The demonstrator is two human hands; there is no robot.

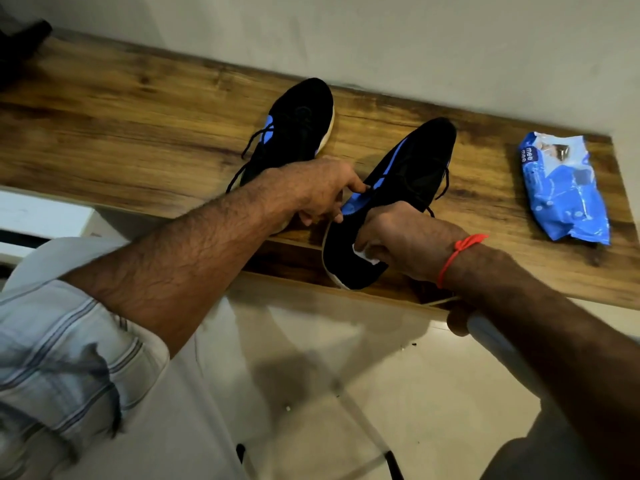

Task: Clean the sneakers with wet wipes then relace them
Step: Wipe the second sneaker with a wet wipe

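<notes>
Two black sneakers with blue accents lie on a wooden shelf (138, 109). The far sneaker (298, 123) rests with its black laces loose. The near sneaker (408, 174) hangs with its heel over the shelf's front edge. My left hand (322, 188) grips the near sneaker at its blue collar. My right hand (398, 244), with a red thread on the wrist, presses a white wet wipe (365, 255) against the heel side of that sneaker. Most of the wipe is hidden under my fingers.
A blue pack of wet wipes (562, 188) lies at the shelf's right end. A pale wall runs behind the shelf. A dark object (20, 46) sits at the far left. Below is a light tiled floor (398, 393).
</notes>
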